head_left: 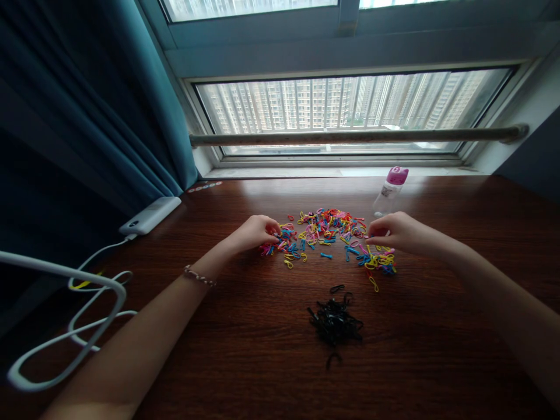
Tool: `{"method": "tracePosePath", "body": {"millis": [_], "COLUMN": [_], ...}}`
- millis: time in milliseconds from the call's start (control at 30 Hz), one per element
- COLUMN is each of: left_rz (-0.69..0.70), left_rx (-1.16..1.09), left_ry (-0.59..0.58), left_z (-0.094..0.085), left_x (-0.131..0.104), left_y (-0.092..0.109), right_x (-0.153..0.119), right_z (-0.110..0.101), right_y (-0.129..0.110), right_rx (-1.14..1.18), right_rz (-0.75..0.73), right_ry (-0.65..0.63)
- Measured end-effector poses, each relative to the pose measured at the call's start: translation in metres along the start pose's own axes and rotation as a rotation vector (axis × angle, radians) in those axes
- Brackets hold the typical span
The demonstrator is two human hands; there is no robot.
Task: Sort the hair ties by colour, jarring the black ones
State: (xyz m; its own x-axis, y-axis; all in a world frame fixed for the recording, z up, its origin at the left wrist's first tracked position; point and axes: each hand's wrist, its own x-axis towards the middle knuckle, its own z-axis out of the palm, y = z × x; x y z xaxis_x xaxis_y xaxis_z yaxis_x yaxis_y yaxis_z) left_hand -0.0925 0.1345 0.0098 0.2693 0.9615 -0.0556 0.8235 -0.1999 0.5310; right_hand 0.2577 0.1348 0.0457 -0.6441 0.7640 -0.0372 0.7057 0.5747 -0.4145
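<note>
Small colourful hair ties point(335, 220) in red, pink, yellow and blue lie scattered in a heap on the wooden tabletop. My left hand point(259, 231), with a beaded bracelet on its wrist, rests at the heap's left end. Its fingers are curled in a pinch at a cluster of hair ties point(286, 238). On the other side, my right hand point(391, 229) pinches thumb and index finger together just above a mostly yellow and blue cluster point(377, 258). Whatever is between the fingertips of either hand is too small to make out. Nearer me sits a separate pile of black hair ties point(336, 322).
Behind my right hand, a clear bottle with a pink cap point(397, 176) stands on the table point(245, 361). A white power bank point(151, 216) with a cable lies at left by the blue curtain point(131, 105). A white bent tube point(65, 271) crosses the near left.
</note>
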Motion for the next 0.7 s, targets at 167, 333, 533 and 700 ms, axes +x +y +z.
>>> {"method": "tracePosePath", "body": {"millis": [167, 333, 533, 700], "left_rz": [-0.028, -0.061, -0.042, -0.047], "left_rx": [0.026, 0.012, 0.074, 0.075], "left_ry": [0.044, 0.087, 0.121, 0.177], "left_z": [0.0002, -0.0015, -0.0037, -0.005], "left_x": [0.0009, 0.0033, 0.0034, 0.0033], "left_y": [-0.0011, -0.0016, -0.0005, -0.0045], "right_x": [-0.0004, 0.0003, 0.0006, 0.0001], "right_z": [0.0007, 0.0018, 0.0016, 0.0012], "right_y": [-0.0004, 0.0016, 0.0017, 0.0012], "right_rx": [0.006, -0.017, -0.021, -0.019], "right_rz": [-0.008, -0.031, -0.038, -0.037], "right_ry": [0.011, -0.008, -0.02, -0.023]}}
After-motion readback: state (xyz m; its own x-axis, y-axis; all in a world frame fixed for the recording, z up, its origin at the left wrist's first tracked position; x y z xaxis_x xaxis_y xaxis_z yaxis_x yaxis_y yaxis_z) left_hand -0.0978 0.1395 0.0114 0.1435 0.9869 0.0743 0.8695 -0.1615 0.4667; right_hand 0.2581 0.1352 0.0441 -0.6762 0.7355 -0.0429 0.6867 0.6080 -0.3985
